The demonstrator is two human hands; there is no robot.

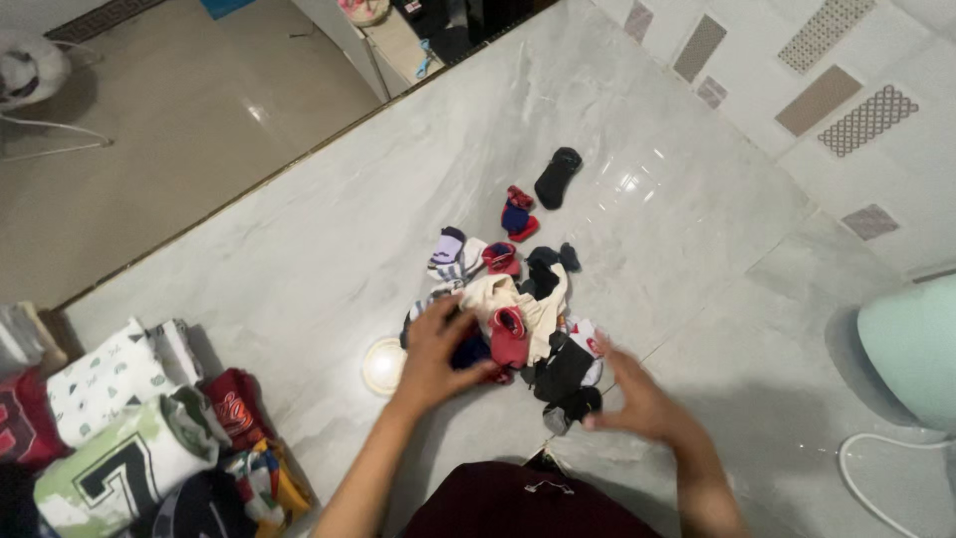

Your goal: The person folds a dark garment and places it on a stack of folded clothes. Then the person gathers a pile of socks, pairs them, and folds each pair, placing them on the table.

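A heap of small socks [518, 319] in red, black, white and navy lies on the grey marble floor [329, 249] in front of me. My left hand [438, 349] rests on the near left side of the heap, fingers curled over a dark sock [468, 351]. At the heap's near right edge, my right hand [632, 399] touches a black sock [573, 394] with its fingers spread. A lone black sock [558, 176] and a red-and-blue pair [517, 213] lie farther off.
Folded and rolled clothes [129, 418] are stacked at the lower left. A small round white lid [383, 367] lies beside my left wrist. A pale green rounded object [911, 344] with a white cord stands at the right. A tiled wall [817, 70] rises behind.
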